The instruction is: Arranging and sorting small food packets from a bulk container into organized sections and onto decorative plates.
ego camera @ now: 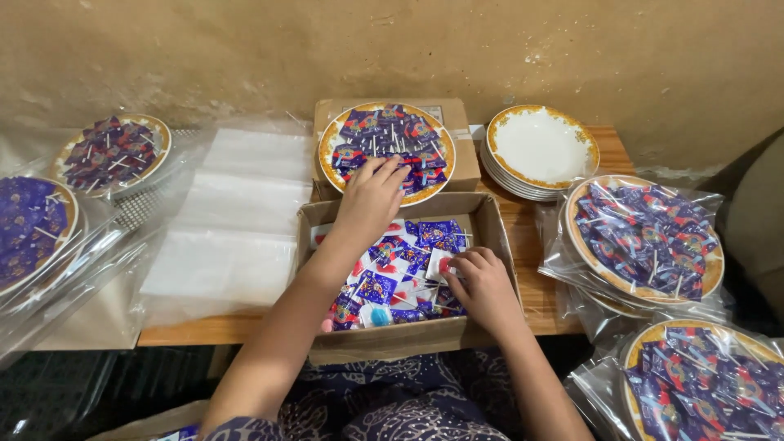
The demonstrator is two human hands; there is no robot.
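Lollipops (404,273) fill the box (490,224), directly under the right hand (483,286).
Right hand curls closed on one wrapped lollipop, stick axis unclear. Left hand (371,196) reaches beyond the box, fingers spread flat on the filled plate (331,147). Wooden table (531,237) carries bagged plates and clear bags; bare plaster wall behind.

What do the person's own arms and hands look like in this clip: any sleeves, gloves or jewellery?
Both arms are bare from the bottom of the picture to the fingertips: no sleeves over the forearms, no gloves. No watch, bracelet or ring shows on the left hand or the right hand. The nails look short and unpainted. A dark blue garment with a pale leaf-like print covers the lap beneath the arms.
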